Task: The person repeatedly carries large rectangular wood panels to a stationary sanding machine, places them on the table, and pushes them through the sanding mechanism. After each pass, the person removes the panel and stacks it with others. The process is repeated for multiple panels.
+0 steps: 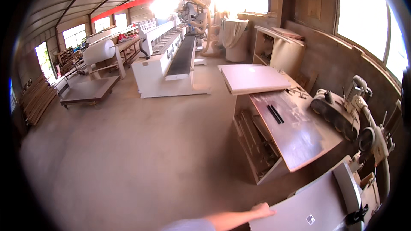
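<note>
My left hand [262, 210] comes in from the lower edge on an outstretched bare forearm with a grey sleeve. Its fingers are closed over the left edge of a flat grey panel [295, 203] at the lower right. A small square black-and-white label [310, 219] is on the panel's surface. Along the panel's right side stands a curved pale grey piece [346, 187], with a black clamp-like part [358, 214] beside it. The underside of my grip is hidden. My right hand is out of view.
A workbench [295, 137] stands ahead, bearing two dark strips [275, 114] and a stacked pale board [254, 78]. Beside it sits a machine with rollers and a handwheel [367, 139]. Farther off are a long white machine [156, 75], a low platform cart [90, 89] and stacked boards [38, 100].
</note>
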`<state>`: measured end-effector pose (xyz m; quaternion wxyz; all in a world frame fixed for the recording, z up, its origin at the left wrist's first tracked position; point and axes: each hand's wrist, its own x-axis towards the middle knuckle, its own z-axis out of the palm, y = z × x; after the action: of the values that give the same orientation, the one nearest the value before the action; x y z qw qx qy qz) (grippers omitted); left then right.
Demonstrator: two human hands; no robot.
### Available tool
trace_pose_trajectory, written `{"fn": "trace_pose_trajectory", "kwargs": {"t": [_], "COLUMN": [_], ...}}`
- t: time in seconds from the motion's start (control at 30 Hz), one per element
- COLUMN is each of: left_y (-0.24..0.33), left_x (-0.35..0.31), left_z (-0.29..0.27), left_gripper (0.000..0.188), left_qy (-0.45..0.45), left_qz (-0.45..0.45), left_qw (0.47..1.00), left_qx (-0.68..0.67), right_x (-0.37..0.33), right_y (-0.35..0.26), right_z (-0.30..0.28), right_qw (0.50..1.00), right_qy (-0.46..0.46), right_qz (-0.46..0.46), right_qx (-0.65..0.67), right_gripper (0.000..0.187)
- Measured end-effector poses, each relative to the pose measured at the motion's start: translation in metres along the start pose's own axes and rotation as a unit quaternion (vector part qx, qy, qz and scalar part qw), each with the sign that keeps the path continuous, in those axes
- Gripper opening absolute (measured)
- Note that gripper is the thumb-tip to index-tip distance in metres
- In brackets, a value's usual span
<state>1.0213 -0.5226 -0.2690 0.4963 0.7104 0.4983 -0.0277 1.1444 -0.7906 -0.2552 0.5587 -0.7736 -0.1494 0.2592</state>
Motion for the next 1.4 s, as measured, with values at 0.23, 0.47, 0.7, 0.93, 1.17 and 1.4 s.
{"fn": "trace_pose_trajectory", "kwargs": {"t": [0.23,0.47,0.7,0.93,1.17,1.4], "left_y": [-0.032,-0.052,-0.102,-0.150,-0.165,-0.149], "left_x": [-0.061,0.003,0.105,0.213,0.368,0.496], "left_z": [-0.160,-0.321,-0.523,-0.701,-0.852,-0.956], "left_gripper": [0.074,0.066,0.064,0.055,0.055,0.052], "left_qy": [-0.032,0.075,0.240,0.278,0.194,0.091], "left_qz": [0.052,0.059,0.022,-0.016,-0.032,0.022], "left_qw": [0.997,0.994,0.966,0.934,0.938,0.954], "left_qx": [-0.040,-0.052,-0.097,-0.225,-0.286,-0.285], "right_x": [-0.027,0.033,0.209,0.270,0.311,0.350], "right_y": [-0.017,-0.011,-0.146,-0.313,-0.376,-0.387], "right_z": [0.054,0.134,0.383,0.581,0.730,0.835], "right_qw": [0.995,0.988,0.972,0.964,0.947,0.935], "right_qy": [0.089,0.083,-0.051,-0.050,-0.034,0.039], "right_qz": [-0.001,-0.018,0.012,0.111,0.194,0.181], "right_qx": [0.038,0.126,0.230,0.236,0.252,0.303], "right_gripper": [0.063,0.061,0.041,0.051,0.074,0.055]}}
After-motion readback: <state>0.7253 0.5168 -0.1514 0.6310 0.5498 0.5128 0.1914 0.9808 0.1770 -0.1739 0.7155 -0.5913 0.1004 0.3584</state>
